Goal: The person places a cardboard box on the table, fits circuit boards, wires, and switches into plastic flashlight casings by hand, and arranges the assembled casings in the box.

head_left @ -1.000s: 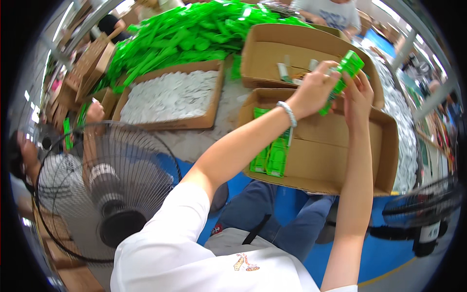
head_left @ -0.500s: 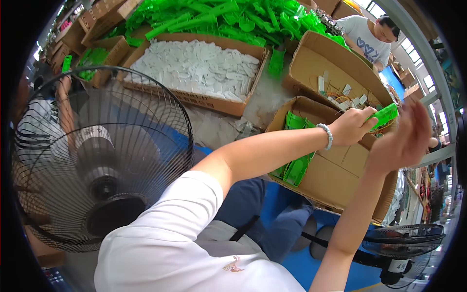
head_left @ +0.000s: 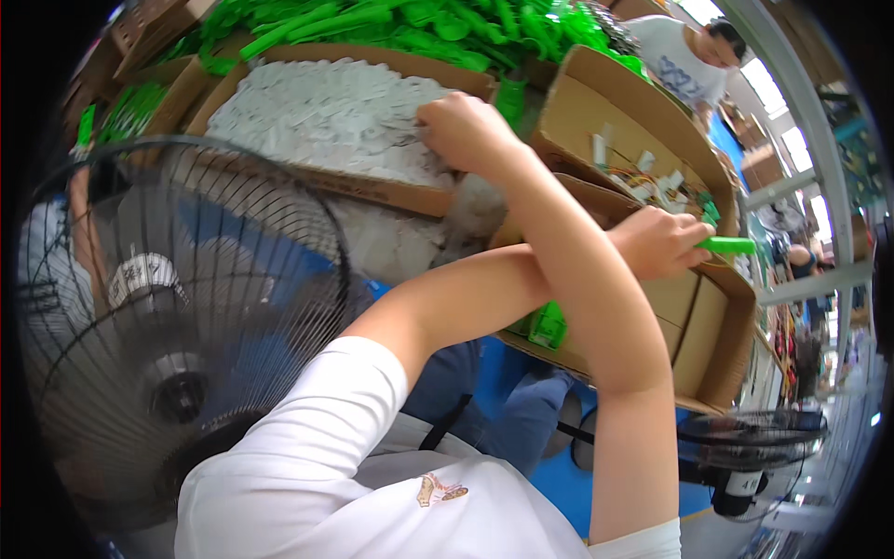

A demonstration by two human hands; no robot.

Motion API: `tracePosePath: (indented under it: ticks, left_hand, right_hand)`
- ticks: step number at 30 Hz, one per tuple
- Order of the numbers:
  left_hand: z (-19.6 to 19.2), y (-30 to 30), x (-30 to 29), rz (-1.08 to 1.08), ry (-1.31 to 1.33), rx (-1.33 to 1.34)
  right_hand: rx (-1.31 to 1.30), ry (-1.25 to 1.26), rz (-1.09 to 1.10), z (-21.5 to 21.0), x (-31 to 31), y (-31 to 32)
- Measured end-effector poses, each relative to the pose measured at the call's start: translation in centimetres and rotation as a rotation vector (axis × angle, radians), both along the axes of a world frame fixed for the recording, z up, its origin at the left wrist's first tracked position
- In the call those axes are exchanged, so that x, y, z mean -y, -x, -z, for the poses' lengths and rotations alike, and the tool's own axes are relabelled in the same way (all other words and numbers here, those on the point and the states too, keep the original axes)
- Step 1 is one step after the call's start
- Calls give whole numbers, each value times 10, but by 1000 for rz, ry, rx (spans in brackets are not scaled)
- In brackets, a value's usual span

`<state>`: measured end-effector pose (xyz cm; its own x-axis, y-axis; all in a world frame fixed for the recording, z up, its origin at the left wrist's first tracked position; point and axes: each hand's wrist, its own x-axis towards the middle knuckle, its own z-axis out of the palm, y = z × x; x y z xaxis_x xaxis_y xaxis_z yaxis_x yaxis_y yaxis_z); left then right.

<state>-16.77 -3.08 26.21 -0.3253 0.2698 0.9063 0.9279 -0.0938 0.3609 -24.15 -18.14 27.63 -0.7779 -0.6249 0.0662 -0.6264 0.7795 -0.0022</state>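
Observation:
My left hand [head_left: 656,244] holds a green plastic housing [head_left: 728,245], turned nearly edge-on, above the right side of a cardboard box [head_left: 694,377]. My right forearm crosses over my left one. My right hand [head_left: 468,133] is at the right end of a shallow carton [head_left: 386,191] filled with small flat white plastic pieces [head_left: 317,116]. Its fingers are curled down among the pieces, and whatever they grip is hidden. Another green housing [head_left: 548,326] lies in the near box, partly covered by my arms.
Behind the near box, another carton [head_left: 643,102] holds white parts with thin wires [head_left: 661,182]. Green plastic parts [head_left: 372,28] are heaped at the back. A large caged fan [head_left: 186,307] stands at left, a smaller one [head_left: 745,447] at lower right. A person [head_left: 680,61] is at far right.
My right hand has swung left from beside the green housing to the carton of white pieces, crossing my left forearm. The housing in my left hand has tilted from face-on to edge-on.

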Motion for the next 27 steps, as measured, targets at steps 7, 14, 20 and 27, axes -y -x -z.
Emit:
tracePosePath:
  ticks: [7, 14, 20, 27]
  left_hand:
    - [6, 6, -4, 64, 123, 127]
    - [-9, 9, -4, 187, 159, 273]
    - [-4, 48, -2, 732, -171, 419]
    - [-25, 52, 6, 880, -469, 1107]
  right_hand:
    - [-41, -27, -36, 0, 4, -10]
    - [-522, 521, -326, -26, -45, -53]
    - [-977, 805, -144, -88, -165, -103]
    - [-612, 1673, 179, -41, -266, -88]
